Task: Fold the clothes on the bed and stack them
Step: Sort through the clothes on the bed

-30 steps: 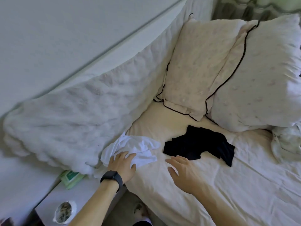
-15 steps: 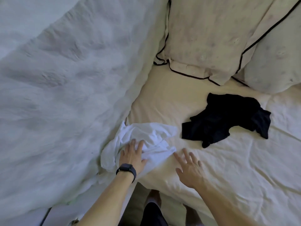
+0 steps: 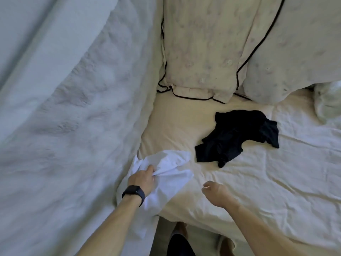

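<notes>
A crumpled white garment [image 3: 166, 174] lies at the near left corner of the cream bed sheet [image 3: 267, 182], partly hanging over the edge. My left hand [image 3: 143, 180], with a black watch on its wrist, grips a bunch of that white cloth. A crumpled black garment [image 3: 238, 135] lies farther back on the sheet, apart from both hands. My right hand [image 3: 215, 193] hovers just right of the white garment with its fingers loosely curled, holding nothing.
A thick white quilt [image 3: 64, 126] piles up along the left. Two pale pillows with black piping [image 3: 203, 48] lean at the head of the bed. More white bedding [image 3: 328, 102] bunches at the right edge. My legs and the floor [image 3: 180, 242] show below.
My left hand went from lying flat on the white garment to bunching it in its fingers. My right hand lifted off the sheet and curled. The camera tilted downward.
</notes>
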`<state>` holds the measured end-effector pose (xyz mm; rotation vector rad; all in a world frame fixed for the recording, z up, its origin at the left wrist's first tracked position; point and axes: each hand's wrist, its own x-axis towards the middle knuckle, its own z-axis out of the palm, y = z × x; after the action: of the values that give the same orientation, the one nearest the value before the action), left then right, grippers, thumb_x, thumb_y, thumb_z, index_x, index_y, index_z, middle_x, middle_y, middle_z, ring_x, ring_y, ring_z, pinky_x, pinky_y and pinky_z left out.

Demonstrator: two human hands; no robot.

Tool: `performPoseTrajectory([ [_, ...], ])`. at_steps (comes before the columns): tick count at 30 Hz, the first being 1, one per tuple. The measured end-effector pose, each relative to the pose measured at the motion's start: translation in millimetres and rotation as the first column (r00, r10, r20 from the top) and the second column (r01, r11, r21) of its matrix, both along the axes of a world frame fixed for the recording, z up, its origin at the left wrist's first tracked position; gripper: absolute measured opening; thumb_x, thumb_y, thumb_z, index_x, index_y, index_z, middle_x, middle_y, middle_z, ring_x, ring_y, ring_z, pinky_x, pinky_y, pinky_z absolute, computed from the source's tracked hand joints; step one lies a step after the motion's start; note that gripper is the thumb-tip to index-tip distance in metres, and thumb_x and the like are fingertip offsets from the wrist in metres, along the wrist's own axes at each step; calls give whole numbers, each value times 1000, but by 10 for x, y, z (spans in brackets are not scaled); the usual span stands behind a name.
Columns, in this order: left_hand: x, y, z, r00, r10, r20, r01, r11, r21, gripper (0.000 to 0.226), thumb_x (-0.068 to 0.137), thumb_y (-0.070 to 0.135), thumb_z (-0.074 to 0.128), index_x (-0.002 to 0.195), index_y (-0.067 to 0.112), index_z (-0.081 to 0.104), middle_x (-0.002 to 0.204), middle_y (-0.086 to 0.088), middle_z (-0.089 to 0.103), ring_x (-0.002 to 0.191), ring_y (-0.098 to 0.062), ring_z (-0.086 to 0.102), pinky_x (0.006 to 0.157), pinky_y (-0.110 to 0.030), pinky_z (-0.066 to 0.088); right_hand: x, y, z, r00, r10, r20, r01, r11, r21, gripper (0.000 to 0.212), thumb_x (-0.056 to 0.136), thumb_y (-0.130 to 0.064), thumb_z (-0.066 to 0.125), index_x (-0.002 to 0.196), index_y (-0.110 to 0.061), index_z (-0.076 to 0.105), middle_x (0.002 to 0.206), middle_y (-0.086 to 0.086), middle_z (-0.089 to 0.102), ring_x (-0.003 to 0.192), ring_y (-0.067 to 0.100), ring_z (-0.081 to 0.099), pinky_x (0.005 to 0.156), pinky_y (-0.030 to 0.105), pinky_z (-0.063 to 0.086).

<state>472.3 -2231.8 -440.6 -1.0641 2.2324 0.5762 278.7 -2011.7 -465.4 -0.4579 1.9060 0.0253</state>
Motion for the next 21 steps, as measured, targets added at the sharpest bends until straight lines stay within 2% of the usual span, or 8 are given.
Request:
performPoseTrajectory([
  [4,-161,57,755,955,192,-224,-184,981,59,14,98,35,49,108,35,59,93,5,69,89,-23,65,75,-38,54,-57,143,549,984,-171,43,175,976,-132,37,104,-42,46,136,-26,56,111,-5,65,86,12,65,72,24,53],
  [6,-318,136,1243,878,273,-394,-253,962,103,12,93,35,59,98,45,63,91,15,72,91,-12,67,76,-33,54,-75,285,881,964,-250,92,266,932,-247,31,103,-45,50,128,-30,59,107,-11,64,83,7,65,71,22,53],
  [9,-709,340,2073,649,391,-653,-329,918,222,17,85,34,71,81,49,65,78,25,72,80,6,66,64,-11,47,-148,579,1342,921,-345,183,390,827,-404,19,99,-49,57,113,-39,64,113,-13,70,97,2,68,89,27,54],
  [11,-1072,565,2583,461,491,-739,-348,866,358,10,82,32,75,86,40,69,78,16,75,75,0,70,62,-15,52,-263,809,1623,890,-381,252,456,754,-473,19,97,-50,59,112,-40,65,108,-15,73,94,-3,69,89,27,54],
  [13,-1456,890,2979,306,578,-757,-340,809,480,11,84,24,78,92,27,71,78,6,76,72,-10,73,58,-25,57,-428,1090,1875,864,-403,302,504,691,-518,22,97,-50,61,115,-38,65,107,-16,74,95,-3,69,88,27,55],
  [15,-1844,1293,3289,215,612,-761,-300,783,545,14,86,19,78,98,17,71,78,4,76,70,-10,72,55,-23,55,-681,1418,2091,834,-425,350,551,615,-564,26,97,-50,62,118,-36,64,108,-15,75,97,0,71,87,28,55],
  [19,-2623,2123,3711,100,702,-705,-227,706,671,24,86,20,78,106,13,69,85,-2,77,74,-20,75,59,-31,59,-1431,2157,2519,782,-489,388,610,467,-641,54,78,-61,72,122,-32,62,105,-14,76,96,7,73,80,29,53],
  [21,-3011,2494,3903,82,730,-679,-196,679,707,24,86,20,77,107,12,68,86,-4,77,72,-22,74,60,-31,58,-1810,2552,2715,760,-543,357,607,397,-689,63,71,-62,74,126,-35,57,117,-13,71,101,7,70,79,27,52],
])
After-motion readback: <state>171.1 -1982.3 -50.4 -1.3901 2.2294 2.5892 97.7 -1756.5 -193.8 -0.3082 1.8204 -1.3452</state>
